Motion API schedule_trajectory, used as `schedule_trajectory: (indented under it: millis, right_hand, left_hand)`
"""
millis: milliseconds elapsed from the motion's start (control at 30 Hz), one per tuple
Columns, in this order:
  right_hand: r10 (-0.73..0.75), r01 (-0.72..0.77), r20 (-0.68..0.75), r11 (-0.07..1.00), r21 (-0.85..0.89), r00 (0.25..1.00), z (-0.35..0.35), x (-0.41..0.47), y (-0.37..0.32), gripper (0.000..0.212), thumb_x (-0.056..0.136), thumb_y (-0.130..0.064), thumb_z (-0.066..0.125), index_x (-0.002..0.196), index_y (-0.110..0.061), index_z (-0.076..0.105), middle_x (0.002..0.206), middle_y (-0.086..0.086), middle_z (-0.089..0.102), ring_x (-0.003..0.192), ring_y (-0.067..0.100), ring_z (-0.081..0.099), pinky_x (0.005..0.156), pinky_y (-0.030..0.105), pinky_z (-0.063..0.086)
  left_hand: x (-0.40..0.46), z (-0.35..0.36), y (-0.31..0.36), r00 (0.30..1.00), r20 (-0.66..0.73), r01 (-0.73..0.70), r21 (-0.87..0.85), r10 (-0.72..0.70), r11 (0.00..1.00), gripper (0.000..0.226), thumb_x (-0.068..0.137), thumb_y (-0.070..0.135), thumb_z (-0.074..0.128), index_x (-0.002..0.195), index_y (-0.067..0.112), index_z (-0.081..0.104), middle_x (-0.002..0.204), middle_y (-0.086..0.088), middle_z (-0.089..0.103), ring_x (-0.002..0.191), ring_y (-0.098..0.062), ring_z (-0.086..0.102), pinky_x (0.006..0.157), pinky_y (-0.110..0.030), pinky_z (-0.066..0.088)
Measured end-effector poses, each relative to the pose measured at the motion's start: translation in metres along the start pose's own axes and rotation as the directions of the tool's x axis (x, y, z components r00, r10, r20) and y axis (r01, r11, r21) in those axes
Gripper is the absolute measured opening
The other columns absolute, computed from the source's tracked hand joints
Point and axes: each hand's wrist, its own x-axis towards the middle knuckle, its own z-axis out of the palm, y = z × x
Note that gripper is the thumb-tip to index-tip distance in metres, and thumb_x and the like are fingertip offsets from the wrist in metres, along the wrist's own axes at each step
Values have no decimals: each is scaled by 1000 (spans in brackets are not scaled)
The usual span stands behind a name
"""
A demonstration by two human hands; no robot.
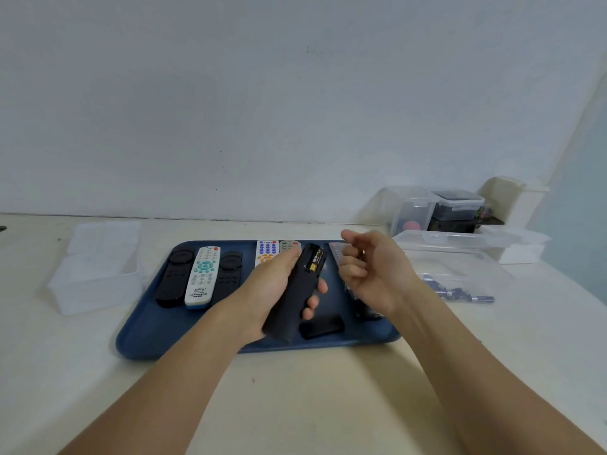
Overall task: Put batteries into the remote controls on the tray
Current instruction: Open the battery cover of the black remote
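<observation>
Left hand (276, 287) wrapped round black remote (292, 300) above blue tray (147, 333), back open, battery (313, 261) inside. Right hand (371, 270) just beside, fingers curled; cannot tell if pinching anything. More batteries (460, 292) in clear box (466, 257) on worktop (295, 405).

Nothing here reads cleanly. The battery (313, 261) seated in the black remote (295, 297) carries a gold-and-black label with pale print near its top, possibly a brand mark, but the letters are too blurred to make out. The white remote (202, 277) has a small dark logo and a line of fine print on its lower body, above the blue end; neither can be read. Its coloured buttons and those of the blue-buttoned remote (266, 252) show no legible numbers or signs. The loose batteries (460, 290) in the clear box show no readable label.
</observation>
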Motion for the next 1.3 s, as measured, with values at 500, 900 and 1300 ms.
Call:
schedule_trajectory:
  millis: [500,900,1300]
  right_hand:
    - [18,20,75,882,-471,997,2,-9,18,29,99,-36,58,77,-17,54,60,0,48,41,7,19,36,19,12]
    - [-453,563,406,297,-771,794,12,-27,26,53,86,-30,78,56,-14,37,46,-10,31,39,3,33,46,15,28]
    - [-503,815,750,-144,-562,429,6,-11,51,51,78,-8,82,64,-17,33,75,5,60,71,20,56,63,28,44]
  left_hand:
    - [-9,-30,21,976,107,-97,-572,191,815,96,75,75,63,127,-6,64,120,-20,68,95,-33,68,74,-33,62]
    - [0,-5,10,965,-197,-224,-283,172,933,55,108,47,29,115,5,64,78,-9,60,66,-19,58,57,-33,56]
    - [-6,2,4,995,-95,-33,-318,3,947,57,106,53,31,136,15,61,137,-15,62,124,-33,62,91,-43,54]
